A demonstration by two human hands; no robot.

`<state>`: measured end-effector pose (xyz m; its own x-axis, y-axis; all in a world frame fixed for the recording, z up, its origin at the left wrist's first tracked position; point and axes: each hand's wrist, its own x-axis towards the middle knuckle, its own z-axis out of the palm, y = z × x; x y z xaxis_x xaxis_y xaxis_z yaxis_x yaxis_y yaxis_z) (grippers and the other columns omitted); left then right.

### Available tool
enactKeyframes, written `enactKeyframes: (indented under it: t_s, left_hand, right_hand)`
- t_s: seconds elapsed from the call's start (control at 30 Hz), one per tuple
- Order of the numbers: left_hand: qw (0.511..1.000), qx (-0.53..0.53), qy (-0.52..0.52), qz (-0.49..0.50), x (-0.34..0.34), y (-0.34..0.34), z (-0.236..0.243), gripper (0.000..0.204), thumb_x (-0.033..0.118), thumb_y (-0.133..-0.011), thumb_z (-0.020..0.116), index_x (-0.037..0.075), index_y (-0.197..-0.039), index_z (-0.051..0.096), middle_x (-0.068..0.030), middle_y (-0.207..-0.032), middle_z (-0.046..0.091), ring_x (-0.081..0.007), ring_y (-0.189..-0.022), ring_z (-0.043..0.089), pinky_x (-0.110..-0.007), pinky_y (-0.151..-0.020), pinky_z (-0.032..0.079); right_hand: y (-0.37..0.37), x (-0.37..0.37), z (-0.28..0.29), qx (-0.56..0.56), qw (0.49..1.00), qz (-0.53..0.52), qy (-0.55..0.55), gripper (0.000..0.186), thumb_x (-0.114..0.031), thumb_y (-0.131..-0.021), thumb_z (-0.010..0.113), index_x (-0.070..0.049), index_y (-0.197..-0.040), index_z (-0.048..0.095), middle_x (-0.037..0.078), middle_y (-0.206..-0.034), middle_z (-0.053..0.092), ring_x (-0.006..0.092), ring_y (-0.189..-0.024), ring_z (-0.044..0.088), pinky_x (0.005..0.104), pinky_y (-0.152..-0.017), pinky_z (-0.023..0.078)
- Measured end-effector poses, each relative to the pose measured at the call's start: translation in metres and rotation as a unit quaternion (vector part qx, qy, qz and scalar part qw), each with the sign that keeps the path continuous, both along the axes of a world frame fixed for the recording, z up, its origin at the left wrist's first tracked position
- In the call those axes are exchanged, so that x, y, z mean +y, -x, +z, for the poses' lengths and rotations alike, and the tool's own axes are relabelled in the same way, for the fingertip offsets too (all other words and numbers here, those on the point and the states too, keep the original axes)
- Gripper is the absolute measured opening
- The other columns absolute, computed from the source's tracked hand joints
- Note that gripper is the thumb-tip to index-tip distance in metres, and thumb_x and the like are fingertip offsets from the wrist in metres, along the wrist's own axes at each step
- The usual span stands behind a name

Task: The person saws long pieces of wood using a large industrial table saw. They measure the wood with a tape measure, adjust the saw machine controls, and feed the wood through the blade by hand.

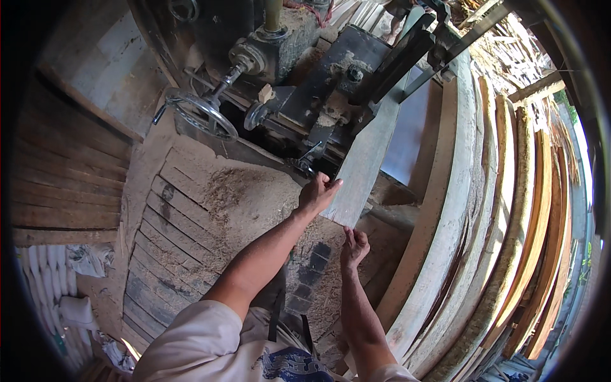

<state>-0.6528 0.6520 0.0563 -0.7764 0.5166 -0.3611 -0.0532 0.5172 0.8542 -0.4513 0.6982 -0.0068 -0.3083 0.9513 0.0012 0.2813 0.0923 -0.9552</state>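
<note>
A long, flat wooden board (364, 169) slopes away from me, its far part running beside the dark machine (337, 89). My left hand (320, 193) is closed at the board's left edge, thumb against it; the curled fingers partly hide the grip. Just beyond that hand sits a small metal lever (304, 167) on the machine. At the near right corner of the board, my right hand (354, 246) is closed, pinching the end between thumb and fingers. A metal handwheel (202, 116) stands out from the machine, farther off to the left.
Thick sawn planks (433, 235) lie lengthwise along my right. Sawdust (245, 194) is heaped over the slatted wooden floor (168, 254) at the left. A dark plank panel (67, 165) stands at far left, with white sacks (79, 312) below it. Wood scraps (503, 51) fill the far right.
</note>
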Motion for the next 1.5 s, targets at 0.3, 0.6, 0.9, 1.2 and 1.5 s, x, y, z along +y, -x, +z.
enactKeyframes:
  t_s: [0.3,0.6,0.9,1.2,1.5]
  left_hand:
    - [0.739,0.54,-0.119,-0.384,0.033,0.113,-0.003,0.034,0.035,-0.081,0.068,0.008,-0.064,0.058,-0.008,-0.06,0.061,-0.0258,-0.063,0.065,-0.037,-0.059,0.051]
    - [0.804,0.55,-0.097,-0.202,0.048,0.119,-0.01,0.029,0.026,-0.088,0.062,0.011,-0.064,0.054,-0.008,-0.055,0.059,-0.0288,-0.052,0.06,-0.04,-0.053,0.049]
    - [0.836,0.535,-0.087,0.088,0.005,0.067,-0.08,0.013,0.014,-0.079,0.06,0.004,-0.085,0.056,-0.0099,-0.084,0.054,-0.0265,-0.08,0.051,-0.038,-0.07,0.041]
    - [0.667,-0.479,-0.297,0.488,0.022,0.059,-0.127,0.048,0.052,-0.084,0.051,0.011,-0.107,0.058,-0.0054,-0.102,0.061,-0.0229,-0.094,0.055,-0.055,-0.085,0.042]
    - [0.719,-0.518,-0.374,0.273,0.021,0.051,-0.057,0.069,0.057,-0.074,0.057,0.017,-0.129,0.045,-0.0107,-0.133,0.044,-0.0355,-0.121,0.043,-0.061,-0.083,0.043]
  right_hand:
    - [0.128,0.185,0.064,0.028,0.923,0.179,0.338,0.046,-0.018,-0.091,0.063,-0.011,-0.135,0.052,0.0,-0.084,0.06,0.0101,-0.069,0.058,0.0297,-0.061,0.053]
    - [0.048,-0.026,-0.014,-0.017,0.753,0.36,0.55,0.048,-0.034,-0.091,0.064,-0.013,-0.133,0.056,0.002,-0.103,0.065,0.0141,-0.087,0.061,0.0328,-0.078,0.052]
    - [-0.219,-0.149,-0.035,-0.259,0.677,0.259,0.638,0.051,-0.039,-0.088,0.065,-0.009,-0.129,0.059,0.004,-0.099,0.067,0.0131,-0.082,0.062,0.0299,-0.073,0.051]
    - [-0.044,-0.034,-0.033,-0.161,0.898,0.255,0.319,0.044,-0.033,-0.093,0.061,-0.001,-0.124,0.061,0.008,-0.089,0.068,0.0111,-0.083,0.061,0.0277,-0.076,0.048]
    - [0.137,0.103,0.036,0.059,0.993,0.094,0.03,0.026,-0.023,-0.093,0.061,0.001,-0.101,0.069,0.016,-0.087,0.069,0.02,-0.078,0.067,0.0323,-0.071,0.051]
